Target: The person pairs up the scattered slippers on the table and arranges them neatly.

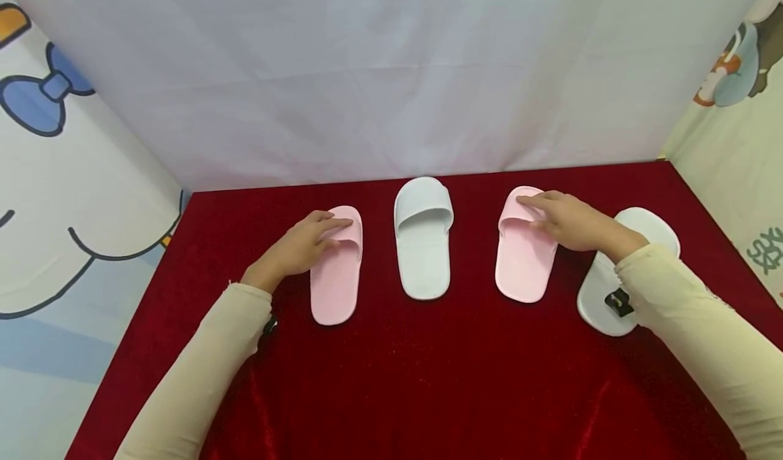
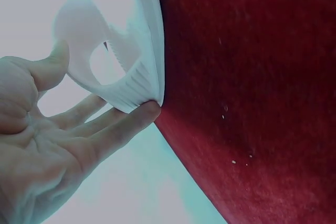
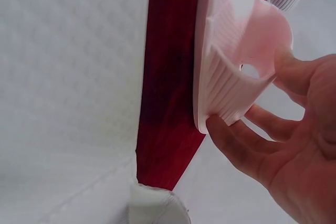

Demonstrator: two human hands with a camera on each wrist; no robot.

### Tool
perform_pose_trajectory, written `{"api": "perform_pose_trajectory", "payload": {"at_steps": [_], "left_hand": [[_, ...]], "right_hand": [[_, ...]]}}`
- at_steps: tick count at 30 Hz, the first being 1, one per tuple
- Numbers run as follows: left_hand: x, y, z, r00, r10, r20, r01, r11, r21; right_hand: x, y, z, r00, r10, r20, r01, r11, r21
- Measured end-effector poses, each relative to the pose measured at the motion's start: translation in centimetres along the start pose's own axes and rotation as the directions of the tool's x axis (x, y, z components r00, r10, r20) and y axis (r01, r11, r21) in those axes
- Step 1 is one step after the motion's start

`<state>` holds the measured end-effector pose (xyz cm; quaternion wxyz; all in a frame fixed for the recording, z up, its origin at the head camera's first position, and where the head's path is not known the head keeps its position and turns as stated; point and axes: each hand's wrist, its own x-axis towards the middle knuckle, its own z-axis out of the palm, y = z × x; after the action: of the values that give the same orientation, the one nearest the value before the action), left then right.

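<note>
Two pink slippers lie on a red cloth, toes pointing away from me. My left hand [image 1: 300, 244] holds the left pink slipper [image 1: 334, 290] by its strap; in the left wrist view the thumb is at the strap's opening and the fingers are over its ribbed outside [image 2: 140, 85]. At the right pink slipper [image 1: 523, 270], my right hand [image 1: 569, 221] holds the strap the same way, thumb at the inner edge and fingertips low on the ribbed side [image 3: 224, 87]. Between them lies a white slipper [image 1: 423, 266].
A second white slipper [image 1: 602, 300] lies slanted at the right, partly under my right forearm, which hides its middle. Red cloth [image 1: 422, 378] covers the table. A white curtain [image 1: 391, 93] stands behind, with printed panels at left [image 1: 73, 195] and right [image 1: 734, 174].
</note>
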<state>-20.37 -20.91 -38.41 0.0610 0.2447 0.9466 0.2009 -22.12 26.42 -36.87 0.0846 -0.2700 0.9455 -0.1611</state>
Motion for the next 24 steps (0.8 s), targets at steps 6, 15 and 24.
{"api": "perform_pose_trajectory", "payload": {"at_steps": [6, 15, 24], "left_hand": [[-0.3, 0.7, 0.3, 1.000, -0.007, -0.006, 0.007, 1.000, 0.002], [-0.8, 1.4, 0.4, 1.000, 0.005, -0.011, -0.005, 1.000, 0.015], [-1.0, 2.2, 0.7, 1.000, 0.008, -0.005, -0.008, 1.000, 0.016]], "right_hand": [[-0.3, -0.5, 0.2, 1.000, -0.003, 0.012, 0.003, 1.000, -0.003], [-0.6, -1.3, 0.5, 0.998, -0.061, -0.018, 0.061, 0.998, -0.018], [-1.1, -1.9, 1.1, 0.993, -0.108, -0.044, 0.107, 0.994, -0.037]]}}
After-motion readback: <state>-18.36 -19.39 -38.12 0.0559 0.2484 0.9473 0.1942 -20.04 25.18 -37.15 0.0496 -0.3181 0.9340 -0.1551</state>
